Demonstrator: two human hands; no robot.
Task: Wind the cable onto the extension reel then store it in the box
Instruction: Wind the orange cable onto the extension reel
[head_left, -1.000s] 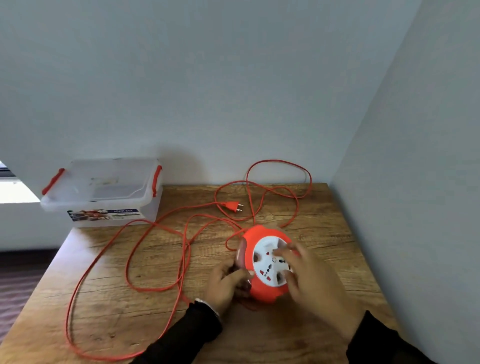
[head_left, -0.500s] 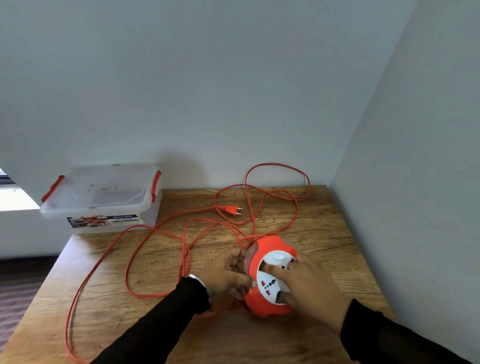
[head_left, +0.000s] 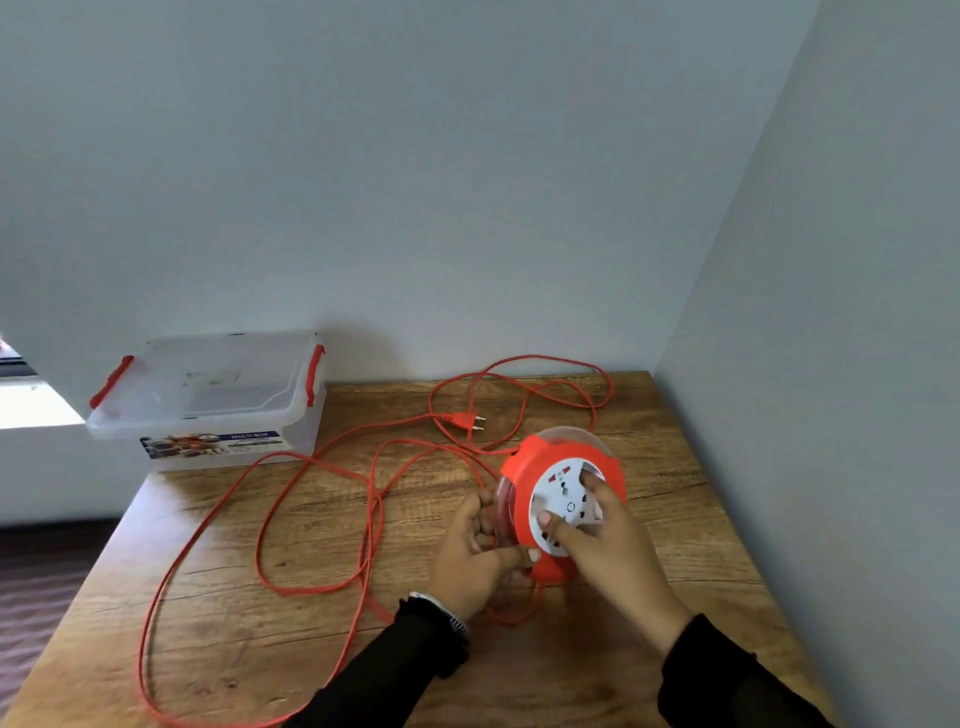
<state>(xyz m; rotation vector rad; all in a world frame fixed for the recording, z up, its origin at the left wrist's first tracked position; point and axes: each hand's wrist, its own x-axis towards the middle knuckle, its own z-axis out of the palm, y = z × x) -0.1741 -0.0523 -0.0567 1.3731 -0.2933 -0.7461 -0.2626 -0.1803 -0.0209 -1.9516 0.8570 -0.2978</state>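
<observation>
While most cable (head_left: 311, 499) lies loose on the table (head_left: 675, 519), I'm winding: left hand (head_left: 475, 551) clamps the reel (head_left: 524, 467), right hand (head_left: 605, 540) fingers pressed on its face. Next I'd crank steadily; box (head_left: 208, 395) waits shut.

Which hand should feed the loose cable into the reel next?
Left. The left hand is at the reel's open side nearest the cable; the right hand is on the socket face.

Lying on a brown wooden table (head_left: 649, 613) with visible grain: a long orange cable (head_left: 265, 519) spreading in loose loops, its orange two-pin plug (head_left: 464, 420) near the back edge. Standing at the far left corner, a clear plastic box (head_left: 208, 400) with red latches.
</observation>
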